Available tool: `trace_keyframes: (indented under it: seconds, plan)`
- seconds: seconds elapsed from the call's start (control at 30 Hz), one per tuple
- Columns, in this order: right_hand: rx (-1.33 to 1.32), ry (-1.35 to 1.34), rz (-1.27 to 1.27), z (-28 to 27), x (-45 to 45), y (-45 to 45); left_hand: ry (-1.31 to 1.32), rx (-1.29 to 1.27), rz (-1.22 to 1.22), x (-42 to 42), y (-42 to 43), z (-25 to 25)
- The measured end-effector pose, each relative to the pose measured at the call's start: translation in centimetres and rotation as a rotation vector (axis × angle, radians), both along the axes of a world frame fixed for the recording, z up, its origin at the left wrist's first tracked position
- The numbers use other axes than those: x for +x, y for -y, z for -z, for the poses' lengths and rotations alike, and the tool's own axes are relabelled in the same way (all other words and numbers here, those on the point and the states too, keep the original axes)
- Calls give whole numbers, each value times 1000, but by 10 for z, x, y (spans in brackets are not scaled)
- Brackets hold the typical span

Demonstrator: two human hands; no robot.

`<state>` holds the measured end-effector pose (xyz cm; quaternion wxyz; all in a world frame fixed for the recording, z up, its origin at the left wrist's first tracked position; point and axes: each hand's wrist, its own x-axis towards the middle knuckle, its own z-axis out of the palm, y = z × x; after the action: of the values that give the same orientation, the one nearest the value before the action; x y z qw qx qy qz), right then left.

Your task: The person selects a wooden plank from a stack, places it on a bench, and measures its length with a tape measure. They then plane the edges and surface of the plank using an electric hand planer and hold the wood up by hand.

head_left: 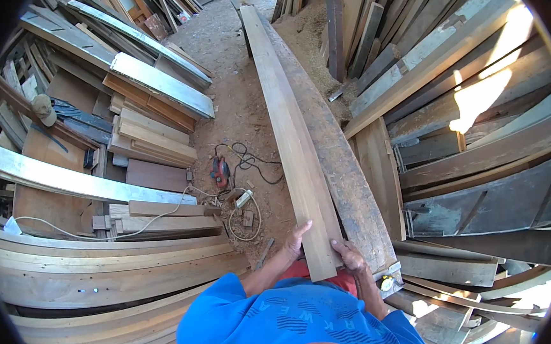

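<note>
A long pale wooden board [291, 135] runs from my waist away to the top of the view, partly over a worn workbench plank [352, 177]. My left hand [298, 237] grips the board's left edge near its close end, thumb on top. On the opposite edge, my right hand [350, 256] holds the same end, with the thumb along the top and the fingers hidden underneath. The near end of the board sits right in front of my body.
A red power tool [219, 172] with a black cable lies on the dirt floor, left of the board. Beside it are a white power strip [243, 199] and a looped cord. Stacked planks [156, 139] fill the left side; more timber [445, 113] leans on the right. A yellow tape measure [387, 283] is near my right arm.
</note>
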<state>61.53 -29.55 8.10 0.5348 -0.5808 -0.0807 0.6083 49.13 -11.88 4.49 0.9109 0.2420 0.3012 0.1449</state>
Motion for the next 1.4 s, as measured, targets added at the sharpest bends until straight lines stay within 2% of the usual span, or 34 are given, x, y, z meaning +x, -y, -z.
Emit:
trace_keyframes:
  seconds: [0.1,0.23,0.33,0.43,0.5,0.63,0.73,0.87,1.0,1.1,1.4]
  plan:
    - [-23,95,-48,-45,0,-3,-144,230,-66,-2,-4,-56]
    - [-80,474,-148,-97,4,-7,-90,254,-57,6,-6,-97]
    - [12,674,-266,-184,14,1,56,185,-44,10,7,-143]
    - [465,825,-183,-259,5,9,315,-25,-50,21,21,-202]
    - [537,1089,-184,-296,-7,10,462,-55,-42,27,16,-231]
    - [823,1619,-56,-305,-27,-13,651,-206,-103,36,8,-300]
    - [944,1226,-62,-326,-33,-36,677,-154,-129,40,-10,-317]
    - [1041,1266,4,-357,-34,-61,725,-66,-73,36,-30,-344]
    - [1102,1264,40,-385,-37,-75,954,-216,19,36,-45,-358]
    - [1121,1244,41,-394,-38,-80,1012,-252,74,36,-52,-364]
    - [1171,1308,53,-401,-38,-86,906,-194,-34,35,-57,-367]
